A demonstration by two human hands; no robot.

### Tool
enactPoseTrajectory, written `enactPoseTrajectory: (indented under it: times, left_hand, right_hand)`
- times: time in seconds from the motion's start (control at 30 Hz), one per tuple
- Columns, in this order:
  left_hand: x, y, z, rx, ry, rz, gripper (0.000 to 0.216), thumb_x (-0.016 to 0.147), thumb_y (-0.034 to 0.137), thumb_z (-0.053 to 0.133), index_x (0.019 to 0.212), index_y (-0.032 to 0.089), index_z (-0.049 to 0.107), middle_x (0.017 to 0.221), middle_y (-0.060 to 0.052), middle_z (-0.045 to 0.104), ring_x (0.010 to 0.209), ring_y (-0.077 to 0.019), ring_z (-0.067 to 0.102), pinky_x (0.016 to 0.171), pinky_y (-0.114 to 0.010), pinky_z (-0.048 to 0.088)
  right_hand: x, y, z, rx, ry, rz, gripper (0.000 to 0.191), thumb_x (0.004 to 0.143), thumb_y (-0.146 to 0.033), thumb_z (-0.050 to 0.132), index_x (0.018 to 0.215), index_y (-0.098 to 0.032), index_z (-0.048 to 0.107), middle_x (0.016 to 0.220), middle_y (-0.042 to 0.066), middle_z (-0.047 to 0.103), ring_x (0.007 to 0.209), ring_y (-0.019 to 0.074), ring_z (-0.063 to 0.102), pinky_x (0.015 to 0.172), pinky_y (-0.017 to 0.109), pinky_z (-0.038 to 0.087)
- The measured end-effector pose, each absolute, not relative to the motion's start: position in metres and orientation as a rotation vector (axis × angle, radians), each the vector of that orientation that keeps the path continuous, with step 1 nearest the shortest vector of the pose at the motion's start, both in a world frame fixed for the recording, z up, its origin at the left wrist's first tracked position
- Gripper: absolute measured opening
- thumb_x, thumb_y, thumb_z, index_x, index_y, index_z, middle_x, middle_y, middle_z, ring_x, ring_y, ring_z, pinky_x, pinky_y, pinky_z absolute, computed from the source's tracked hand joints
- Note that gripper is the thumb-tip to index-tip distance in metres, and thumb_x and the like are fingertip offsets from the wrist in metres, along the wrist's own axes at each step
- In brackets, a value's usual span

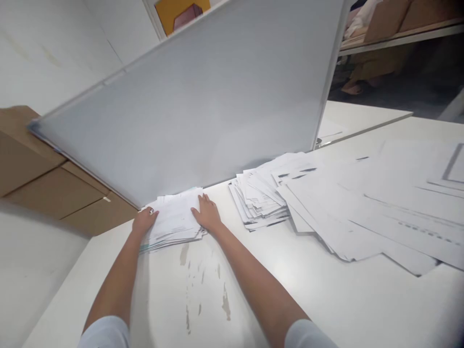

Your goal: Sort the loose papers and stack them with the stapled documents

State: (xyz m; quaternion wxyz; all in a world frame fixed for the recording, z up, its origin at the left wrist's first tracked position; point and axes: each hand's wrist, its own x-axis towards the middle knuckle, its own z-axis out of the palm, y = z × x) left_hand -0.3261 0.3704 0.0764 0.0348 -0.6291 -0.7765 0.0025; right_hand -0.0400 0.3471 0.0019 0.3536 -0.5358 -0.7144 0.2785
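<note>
A stack of white papers (174, 215) lies on the white table against the foot of a grey-white board, its sheets slightly uneven along the near edge. My left hand (144, 221) grips the stack's left side, thumb on top, and a ring shows on one finger. At the stack's right side, my right hand (207, 212) holds the edge with its thumb over the top sheet and its fingers reaching toward the far corner. How far the fingers go under the sheets is hidden.
The large board (217, 96) leans behind the papers. To the right lie an untidy paper pile (259, 195) and many spread sheets (362, 212). Cardboard boxes (54, 188) stand at the left. The table (290, 290) has worn marks. Part of another person (353, 87) shows at the back right.
</note>
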Motion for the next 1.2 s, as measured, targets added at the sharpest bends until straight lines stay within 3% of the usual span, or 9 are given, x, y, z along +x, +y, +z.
enactPoseTrajectory:
  times: [0.17,0.33,0.47,0.67,0.77,0.9,1.07,1.2]
  left_hand:
    - [-0.315,0.370,0.075,-1.898,-2.298,0.023,0.048,0.092,0.048,0.035,0.120,0.015,0.057,0.116,-0.018,0.063,0.114,-0.0332,0.055,0.096,-0.043,0.042]
    - [-0.273,0.301,0.072,-1.961,-2.019,-0.030,0.049,0.092,0.049,0.041,0.127,0.018,0.054,0.137,-0.015,0.047,0.114,-0.0290,0.054,0.090,-0.037,0.047]
    - [-0.231,0.252,0.052,-2.199,-1.958,0.077,0.053,0.086,0.054,0.054,0.130,0.024,0.053,0.132,-0.010,0.053,0.112,-0.0285,0.053,0.085,-0.035,0.048]
    - [-0.218,0.237,0.025,-2.261,-1.912,-0.218,0.045,0.092,0.048,0.046,0.129,0.024,0.056,0.133,-0.010,0.057,0.115,-0.0305,0.050,0.088,-0.038,0.046]
    - [-0.221,0.235,0.020,-2.233,-1.886,-0.298,0.041,0.093,0.046,0.044,0.124,0.023,0.060,0.124,-0.011,0.062,0.112,-0.0300,0.053,0.092,-0.039,0.045]
    - [-0.222,0.230,0.016,-2.173,-1.875,-0.358,0.040,0.095,0.045,0.040,0.117,0.019,0.062,0.113,-0.015,0.064,0.110,-0.0290,0.055,0.095,-0.041,0.044]
    - [-0.222,0.231,0.014,-2.069,-1.975,-0.436,0.040,0.095,0.047,0.039,0.115,0.020,0.061,0.112,-0.016,0.064,0.109,-0.0297,0.056,0.093,-0.042,0.044]
    - [-0.225,0.238,0.015,-2.150,-1.872,-0.355,0.040,0.097,0.044,0.036,0.117,0.019,0.059,0.120,-0.015,0.062,0.115,-0.0298,0.054,0.097,-0.041,0.042]
  right_hand:
    - [-0.037,0.385,0.003,-1.278,-1.925,0.760,0.076,0.093,-0.053,0.042,0.151,-0.009,0.022,0.157,0.016,0.022,0.148,0.0243,0.011,0.117,0.042,0.020]
    - [-0.039,0.411,0.003,-1.230,-1.989,0.854,0.073,0.094,-0.050,0.040,0.152,-0.011,0.021,0.159,0.014,0.015,0.149,0.0241,0.008,0.116,0.044,0.020]
    - [-0.048,0.408,-0.002,-1.186,-2.061,0.722,0.071,0.098,-0.047,0.033,0.154,-0.008,0.012,0.160,0.016,0.008,0.149,0.0243,0.002,0.118,0.045,0.007]
    - [-0.057,0.399,-0.007,-1.160,-2.091,0.506,0.070,0.099,-0.048,0.032,0.154,-0.011,0.010,0.161,0.016,0.000,0.149,0.0255,-0.006,0.117,0.050,-0.004]
    - [-0.055,0.396,-0.002,-1.239,-1.961,0.435,0.060,0.100,-0.045,0.030,0.149,-0.010,0.028,0.156,0.018,0.024,0.146,0.0280,0.011,0.117,0.049,0.005]
    - [-0.050,0.393,0.004,-1.468,-1.788,0.470,0.048,0.101,-0.035,0.024,0.121,-0.010,0.060,0.124,0.019,0.058,0.122,0.0318,0.043,0.104,0.045,0.029]
    - [-0.051,0.396,0.005,-1.420,-1.966,0.541,0.047,0.099,-0.038,0.034,0.083,-0.015,0.072,0.100,0.015,0.067,0.109,0.0288,0.052,0.094,0.037,0.037]
    - [-0.046,0.393,0.015,-1.403,-1.983,0.554,0.045,0.101,-0.035,0.034,0.088,-0.012,0.071,0.103,0.014,0.067,0.111,0.0259,0.054,0.097,0.036,0.038]
